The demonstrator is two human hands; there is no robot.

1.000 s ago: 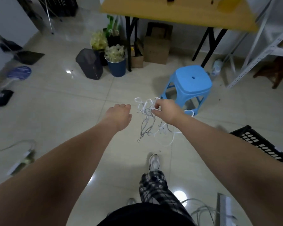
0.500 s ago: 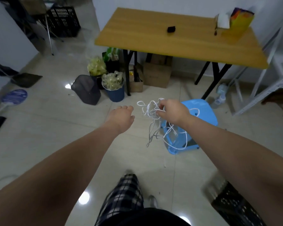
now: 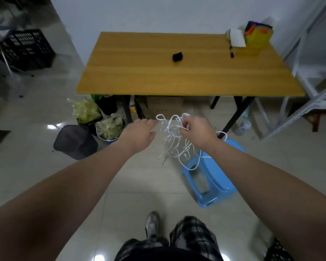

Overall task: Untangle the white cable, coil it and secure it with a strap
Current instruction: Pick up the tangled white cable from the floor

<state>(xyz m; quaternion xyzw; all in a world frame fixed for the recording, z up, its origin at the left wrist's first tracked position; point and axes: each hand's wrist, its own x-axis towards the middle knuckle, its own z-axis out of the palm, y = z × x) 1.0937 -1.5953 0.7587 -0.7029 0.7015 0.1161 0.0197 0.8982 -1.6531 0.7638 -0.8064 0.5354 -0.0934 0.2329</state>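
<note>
The tangled white cable (image 3: 171, 127) is gripped in the right hand (image 3: 198, 131) over open floor (image 3: 149, 182), just short of the desk's (image 3: 177, 80) front edge, with the left hand (image 3: 139, 133) held relaxed and empty beside it.

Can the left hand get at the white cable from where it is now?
Probably yes. The left hand is open and empty beside the white cable, which hangs from the right hand; nothing lies between.

A cluttered utility room: wooden table (image 3: 186, 72), metal shelving (image 3: 309, 87), crates (image 3: 26, 48).
</note>
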